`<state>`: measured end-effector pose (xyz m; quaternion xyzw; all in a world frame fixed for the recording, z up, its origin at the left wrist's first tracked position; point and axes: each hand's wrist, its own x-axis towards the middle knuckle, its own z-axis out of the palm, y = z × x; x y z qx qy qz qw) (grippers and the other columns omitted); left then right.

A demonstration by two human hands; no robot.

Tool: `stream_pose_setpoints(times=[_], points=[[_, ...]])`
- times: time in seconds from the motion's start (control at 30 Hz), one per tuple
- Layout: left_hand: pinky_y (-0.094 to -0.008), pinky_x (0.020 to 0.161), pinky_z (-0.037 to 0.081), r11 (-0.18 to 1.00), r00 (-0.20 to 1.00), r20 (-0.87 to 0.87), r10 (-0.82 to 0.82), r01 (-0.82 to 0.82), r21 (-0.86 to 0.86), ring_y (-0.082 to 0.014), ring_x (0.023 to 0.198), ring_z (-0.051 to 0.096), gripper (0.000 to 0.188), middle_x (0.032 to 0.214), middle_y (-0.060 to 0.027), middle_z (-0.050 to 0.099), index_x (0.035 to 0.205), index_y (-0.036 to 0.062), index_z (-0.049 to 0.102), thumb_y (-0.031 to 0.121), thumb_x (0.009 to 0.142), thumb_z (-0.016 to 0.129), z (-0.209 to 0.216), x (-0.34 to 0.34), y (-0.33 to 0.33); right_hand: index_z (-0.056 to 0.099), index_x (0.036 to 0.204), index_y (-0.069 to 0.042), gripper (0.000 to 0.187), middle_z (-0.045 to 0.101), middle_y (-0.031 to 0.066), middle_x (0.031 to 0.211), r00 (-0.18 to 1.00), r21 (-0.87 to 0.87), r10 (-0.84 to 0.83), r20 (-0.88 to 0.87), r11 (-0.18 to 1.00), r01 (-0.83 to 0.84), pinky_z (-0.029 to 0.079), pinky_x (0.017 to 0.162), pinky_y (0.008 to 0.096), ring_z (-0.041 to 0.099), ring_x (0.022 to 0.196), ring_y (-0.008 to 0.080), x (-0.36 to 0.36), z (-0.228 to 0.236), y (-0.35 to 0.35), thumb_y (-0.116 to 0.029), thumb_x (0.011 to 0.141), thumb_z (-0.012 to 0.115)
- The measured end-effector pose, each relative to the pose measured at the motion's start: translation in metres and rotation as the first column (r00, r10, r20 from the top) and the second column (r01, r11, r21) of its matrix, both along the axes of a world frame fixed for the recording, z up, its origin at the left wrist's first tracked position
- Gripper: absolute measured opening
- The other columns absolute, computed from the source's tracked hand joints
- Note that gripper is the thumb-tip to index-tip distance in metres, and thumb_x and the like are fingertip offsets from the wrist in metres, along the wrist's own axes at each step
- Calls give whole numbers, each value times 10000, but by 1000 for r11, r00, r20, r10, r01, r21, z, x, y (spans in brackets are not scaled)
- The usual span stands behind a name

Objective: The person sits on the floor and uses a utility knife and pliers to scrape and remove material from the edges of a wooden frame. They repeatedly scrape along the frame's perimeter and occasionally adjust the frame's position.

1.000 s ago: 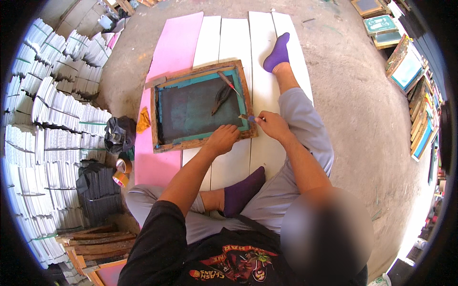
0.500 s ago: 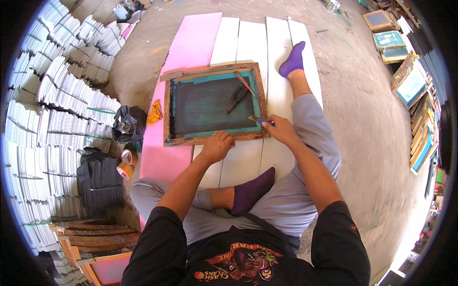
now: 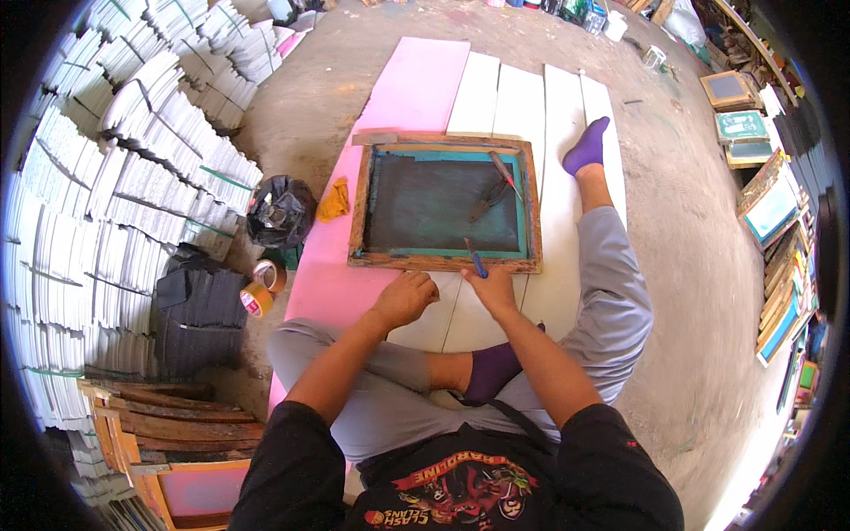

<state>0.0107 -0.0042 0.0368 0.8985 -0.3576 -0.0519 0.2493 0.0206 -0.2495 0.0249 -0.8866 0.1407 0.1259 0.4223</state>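
A wooden screen-printing frame (image 3: 443,264) with dark mesh and a teal border lies flat in front of me. My right hand (image 3: 492,292) is closed around a blue-handled utility knife (image 3: 478,264), just at the frame's near edge. The knife points away from me, its tip over the mesh. Beside it to the left, my left hand (image 3: 406,299) is curled just short of the frame; what its fingers pinch, if anything, is too small to make out. Pliers (image 3: 490,199) with a red mark on a handle rest on the mesh at the right.
Under the frame are pink and white boards (image 3: 416,80). To the left are an orange crumpled scrap (image 3: 334,200), a black plastic bag (image 3: 282,211), tape rolls (image 3: 257,299) and tall paper stacks (image 3: 133,186). More frames (image 3: 768,208) lean at the right.
My right hand has drawn the knife from the frame's right corner back toward me and leftward along the near edge. My left hand has come off the frame's rim. The view has shifted.
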Motion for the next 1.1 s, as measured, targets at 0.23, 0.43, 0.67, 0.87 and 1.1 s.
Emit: stream_pose_setpoints(times=[0.23,0.43,0.67,0.87,1.1], points=[[-430,822,529,991,991,-132,11,-28,-128,-297,914,662,158,896,-114,676,896,50,703,205,918,727,21,-20,3,711,803,21,340,717,187,751,967,208,-254,9,947,246,524,703,465,712,743,365,-12,-49,54,-304,829,806],[-346,688,552,692,578,-773,262,-671,-266,-193,753,688,267,821,-101,719,888,-4,710,254,950,746,-6,-19,12,701,788,3,188,680,80,677,957,364,-285,-49,888,283,488,622,339,646,632,171,-28,-23,75,-154,865,771],[-305,628,538,423,80,-984,156,-906,-6,-164,651,655,268,763,-54,682,834,15,696,252,934,769,-28,3,-3,706,814,1,216,672,64,666,984,316,-174,39,936,153,493,603,336,641,630,154,-64,-7,93,-191,883,777],[-313,558,503,611,230,-949,214,-790,-54,-148,584,615,272,699,-46,650,792,22,685,237,934,774,-38,9,1,723,918,-23,230,674,99,701,995,270,-66,77,962,43,493,638,395,644,661,229,-81,3,112,-250,912,758],[-301,547,476,442,293,-933,211,-879,-177,-137,574,588,328,680,-57,649,770,7,679,272,928,790,-28,-9,23,712,885,-10,240,665,24,697,999,408,-34,18,913,24,474,610,303,604,644,117,-81,-3,113,-241,917,770]])
